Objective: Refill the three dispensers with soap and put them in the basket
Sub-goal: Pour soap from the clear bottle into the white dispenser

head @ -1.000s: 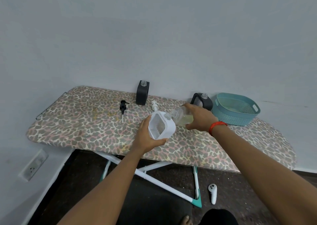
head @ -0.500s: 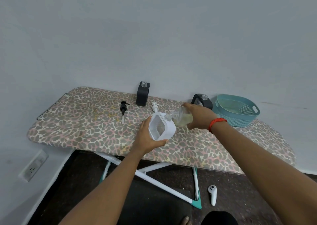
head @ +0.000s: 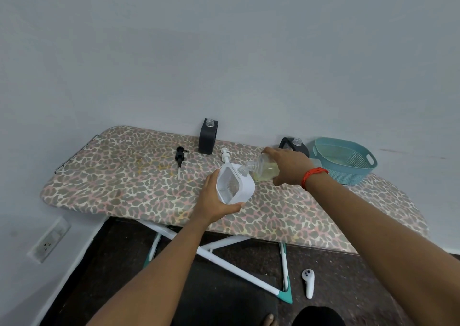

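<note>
Above the ironing board point(head: 124, 181), the left hand point(head: 214, 201) grips the tilted white dispenser point(head: 235, 186) by its base while the right hand point(head: 288, 166) clasps the clear soap bottle point(head: 263, 167), neck at the dispenser's mouth; both look like light, stiff plastic, slippery if soap dribbles.

The right hand point(head: 286, 166) covers the back of the soap bottle point(head: 264, 168) and the lower part of one black dispenser point(head: 302, 149). A foot point(head: 270, 320) is cut off by the bottom edge.

I count three dispensers: a white dispenser point(head: 246, 191) and two black dispensers point(head: 207, 141) point(head: 302, 149). Also two pump heads point(head: 179, 154) point(head: 225, 154), one soap bottle point(head: 266, 166), one basket point(head: 348, 174).
</note>
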